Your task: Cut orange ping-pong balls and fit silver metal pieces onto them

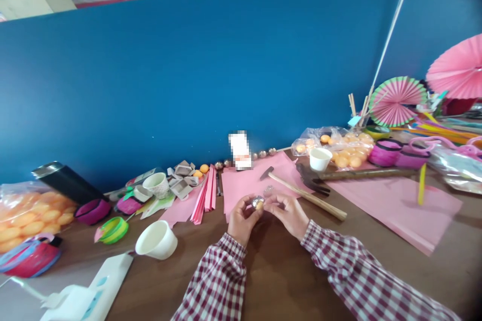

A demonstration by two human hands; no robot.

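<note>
My left hand is closed around a small shiny silver ball, held between thumb and fingers above the table. A yellowish patch shows low on the ball. Against its right side, my right hand is closed in a pinch; whatever lies between those fingertips is too small to make out. Just beyond the fingers is a crumpled, glinting scrap. Pink paper sheets lie behind both hands. A hammer with a wooden handle rests to the right of my right hand.
Several silver balls line the blue partition. White paper cups stand left and right. Bags of orange balls sit at both sides. A power strip lies front left; a dark bottle leans behind. Paper fans stand at right.
</note>
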